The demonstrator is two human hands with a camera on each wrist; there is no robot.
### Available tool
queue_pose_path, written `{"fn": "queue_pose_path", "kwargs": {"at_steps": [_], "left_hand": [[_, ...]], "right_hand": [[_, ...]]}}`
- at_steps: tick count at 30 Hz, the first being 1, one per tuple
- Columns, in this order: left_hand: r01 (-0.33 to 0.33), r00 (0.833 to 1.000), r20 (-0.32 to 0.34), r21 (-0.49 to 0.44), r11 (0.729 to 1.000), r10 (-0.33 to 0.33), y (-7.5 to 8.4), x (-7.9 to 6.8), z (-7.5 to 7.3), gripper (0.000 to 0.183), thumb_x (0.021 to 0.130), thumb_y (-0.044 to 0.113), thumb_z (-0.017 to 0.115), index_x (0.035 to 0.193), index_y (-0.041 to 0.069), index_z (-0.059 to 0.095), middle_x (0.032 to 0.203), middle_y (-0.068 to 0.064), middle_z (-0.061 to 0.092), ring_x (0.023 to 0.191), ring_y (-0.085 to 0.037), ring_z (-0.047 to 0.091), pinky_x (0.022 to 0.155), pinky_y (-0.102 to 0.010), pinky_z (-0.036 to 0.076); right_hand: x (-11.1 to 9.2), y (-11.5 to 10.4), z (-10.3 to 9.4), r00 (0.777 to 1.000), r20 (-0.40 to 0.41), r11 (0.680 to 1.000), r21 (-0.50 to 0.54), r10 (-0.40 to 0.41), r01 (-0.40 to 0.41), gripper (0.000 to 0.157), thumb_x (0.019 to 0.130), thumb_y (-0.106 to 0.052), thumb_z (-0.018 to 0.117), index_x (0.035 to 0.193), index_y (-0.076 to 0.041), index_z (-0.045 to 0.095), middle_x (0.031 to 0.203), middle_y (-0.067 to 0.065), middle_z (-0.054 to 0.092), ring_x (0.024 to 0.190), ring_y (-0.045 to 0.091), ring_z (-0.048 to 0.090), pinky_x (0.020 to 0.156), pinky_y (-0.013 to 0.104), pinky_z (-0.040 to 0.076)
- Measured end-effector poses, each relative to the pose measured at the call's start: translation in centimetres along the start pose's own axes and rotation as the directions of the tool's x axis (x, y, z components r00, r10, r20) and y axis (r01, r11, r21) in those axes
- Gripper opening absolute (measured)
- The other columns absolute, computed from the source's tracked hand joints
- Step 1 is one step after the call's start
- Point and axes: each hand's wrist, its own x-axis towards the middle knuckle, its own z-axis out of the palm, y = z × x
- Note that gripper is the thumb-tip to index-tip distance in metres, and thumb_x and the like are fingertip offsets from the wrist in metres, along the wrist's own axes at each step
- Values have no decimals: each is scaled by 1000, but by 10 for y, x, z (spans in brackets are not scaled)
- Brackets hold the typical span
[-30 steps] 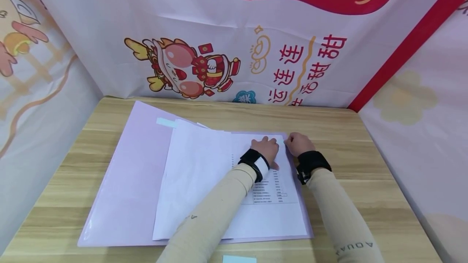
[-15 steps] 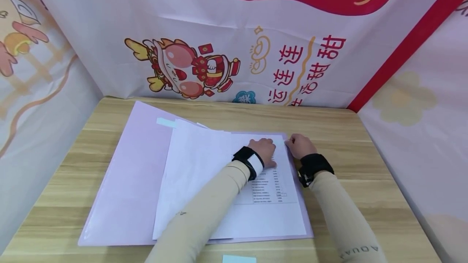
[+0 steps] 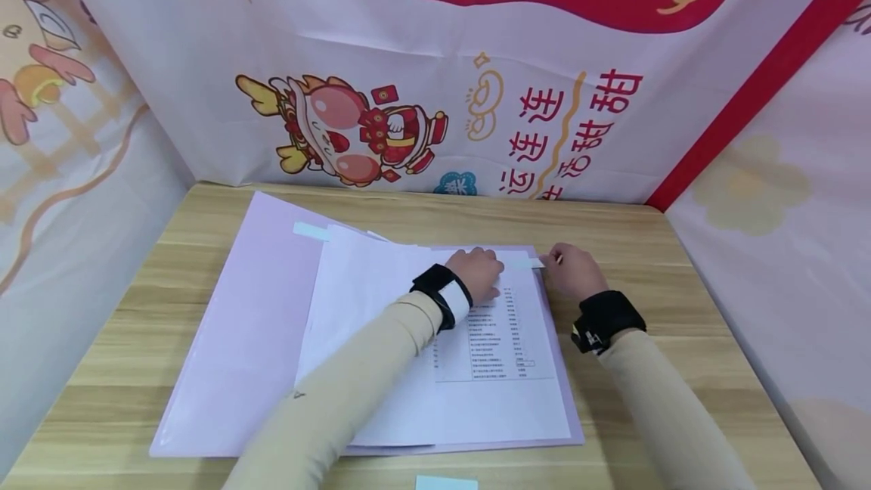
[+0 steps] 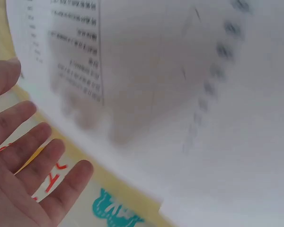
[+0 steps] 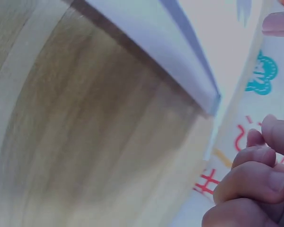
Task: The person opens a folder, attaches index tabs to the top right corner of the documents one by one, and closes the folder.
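Observation:
A lilac folder (image 3: 234, 346) lies spread on the table, with printed sheets (image 3: 500, 414) inside it. In the head view my left hand (image 3: 476, 276) rests over the upper part of the right-hand sheet. The left wrist view shows its fingers (image 4: 68, 187) relaxed and spread near the paper edge. A pale blue strip (image 3: 534, 263) sticks out past the folder's top right corner. Just right of this strip is my right hand (image 3: 574, 271), its fingers curled and thumb close to the index finger. The right wrist view shows no object in those fingers (image 5: 255, 182).
A second pale blue strip (image 3: 311, 231) sits at the folder's upper left. Another pale blue piece (image 3: 445, 482) lies at the table's (image 3: 680, 369) front edge. Printed cloth (image 3: 422, 44) hangs directly behind the table and along both sides.
My left hand has slid left across the sheet. The right hand has moved a little right and down from the corner, so more of the blue strip shows. The folder stays in place.

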Motion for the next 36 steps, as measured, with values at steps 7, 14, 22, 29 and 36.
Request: {"fn": "queue_pose_path", "kwargs": {"at_steps": [7,14,22,29,36], "left_hand": [[-35,999,13,18,999,35,-16,-34,-42,42,97,40,69,131,16,67,122,-3,68,111,-20,64,91,-37,54],[-9,999,42,0,1000,9,-65,-84,-62,47,95,36,73,133,11,65,132,-10,65,121,-27,61,101,-49,50],[71,997,7,-64,995,-70,-112,-148,-56,55,93,37,75,137,6,63,136,-17,62,125,-35,59,104,-55,48],[56,998,-3,-94,994,-57,-120,-199,-42,60,90,39,78,137,3,62,134,-21,63,123,-39,59,100,-58,49],[48,993,-98,-174,984,-66,-139,-263,-5,77,84,50,80,138,-1,59,140,-28,56,125,-45,56,99,-61,47]], "right_hand": [[-26,-12,-22,996,-30,996,-15,-89,89,27,107,-25,51,98,-2,60,76,8,53,66,23,49,58,34,39],[-65,-30,-31,973,-92,977,-50,-211,207,22,104,-22,59,91,-4,63,65,4,48,57,19,47,52,31,36],[-109,-73,-33,968,-48,965,-115,-244,238,15,101,-19,66,98,-4,66,68,4,53,58,17,49,53,30,39],[-156,-120,-34,955,-1,931,-223,-298,290,16,96,-25,73,93,-10,69,65,-4,55,55,10,48,53,27,42],[-207,-149,-28,882,35,835,-307,-470,457,25,95,-31,73,80,-18,58,62,-11,47,53,5,42,49,24,35]]}}
